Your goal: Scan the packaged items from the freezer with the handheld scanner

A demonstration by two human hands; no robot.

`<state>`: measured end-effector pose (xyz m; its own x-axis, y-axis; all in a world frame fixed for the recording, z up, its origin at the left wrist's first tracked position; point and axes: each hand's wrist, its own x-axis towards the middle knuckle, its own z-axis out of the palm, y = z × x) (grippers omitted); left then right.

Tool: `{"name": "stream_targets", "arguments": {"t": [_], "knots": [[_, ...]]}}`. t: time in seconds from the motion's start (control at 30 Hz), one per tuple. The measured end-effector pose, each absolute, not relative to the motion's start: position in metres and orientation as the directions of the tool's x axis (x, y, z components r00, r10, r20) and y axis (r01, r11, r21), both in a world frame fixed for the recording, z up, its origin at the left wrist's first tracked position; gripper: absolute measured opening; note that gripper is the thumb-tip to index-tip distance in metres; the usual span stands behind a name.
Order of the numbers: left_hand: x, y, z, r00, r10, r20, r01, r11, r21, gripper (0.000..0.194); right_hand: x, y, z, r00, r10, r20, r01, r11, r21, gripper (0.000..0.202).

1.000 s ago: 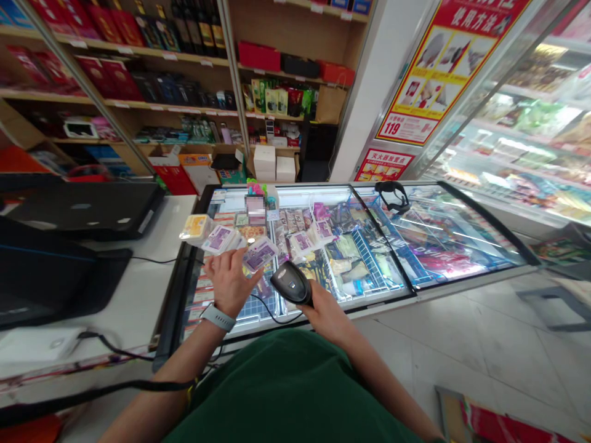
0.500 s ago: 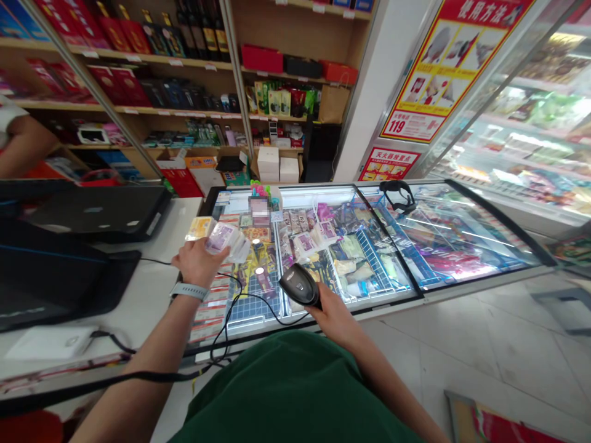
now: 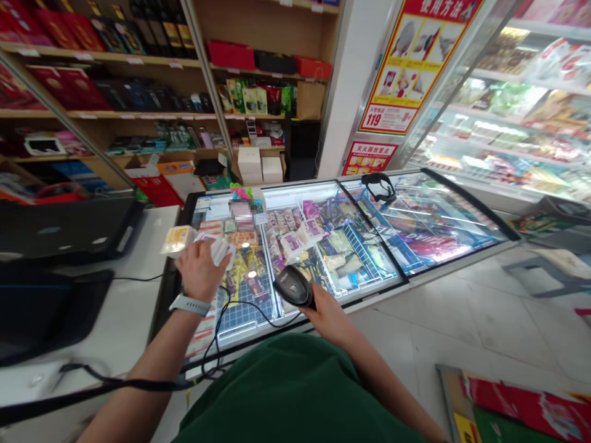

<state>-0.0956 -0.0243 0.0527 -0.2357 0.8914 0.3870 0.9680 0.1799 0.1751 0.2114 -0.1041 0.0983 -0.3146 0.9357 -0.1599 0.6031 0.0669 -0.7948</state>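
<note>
My left hand [image 3: 199,269], with a pale watch on the wrist, is closed round a small white and purple pack [image 3: 220,247] above the left end of the glass-topped freezer [image 3: 295,191]. Just left of it, a yellow and white pack [image 3: 177,240] sits by the counter's edge. My right hand [image 3: 323,311] grips the handle of a black barcode scanner [image 3: 293,286], its head over the glass, pointing left. More white and purple packs [image 3: 292,243] lie on the freezer top, right of my left hand.
A black cable [image 3: 258,303] loops across the glass below my hands. Black equipment [image 3: 69,227] stands on the white counter [image 3: 124,307] at left. A black strap-like object [image 3: 379,187] rests on the freezer's far edge. Stocked shelves [image 3: 157,63] line the back.
The view has shifted right. My left hand has turned over the white and purple pack, so its printed face shows less. The other person's arm at far left is out of view.
</note>
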Motion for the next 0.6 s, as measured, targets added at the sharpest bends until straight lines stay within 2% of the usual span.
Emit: {"name": "stream_targets", "arguments": {"t": [0.1, 0.27, 0.43, 0.6], "knots": [[-0.066, -0.006, 0.046, 0.051, 0.960, 0.275, 0.992, -0.080, 0.097, 0.049, 0.218, -0.108, 0.097, -0.267, 0.949, -0.168, 0.608, 0.031, -0.794, 0.024], [-0.017, 0.041, 0.030, 0.365, 0.922, 0.129, 0.926, -0.375, 0.055, 0.054, 0.232, -0.120, 0.088, -0.185, 0.971, -0.153, 0.600, -0.012, -0.800, 0.023], [0.019, 0.089, 0.012, 0.525, 0.851, -0.007, 0.851, -0.525, 0.022, 0.064, 0.241, -0.134, 0.080, -0.106, 0.983, -0.149, 0.558, -0.066, -0.827, 0.024], [0.040, 0.129, -0.005, 0.598, 0.792, -0.121, 0.797, -0.604, -0.010, 0.058, 0.244, -0.144, 0.080, -0.028, 0.985, -0.171, 0.527, -0.131, -0.840, 0.026]]}}
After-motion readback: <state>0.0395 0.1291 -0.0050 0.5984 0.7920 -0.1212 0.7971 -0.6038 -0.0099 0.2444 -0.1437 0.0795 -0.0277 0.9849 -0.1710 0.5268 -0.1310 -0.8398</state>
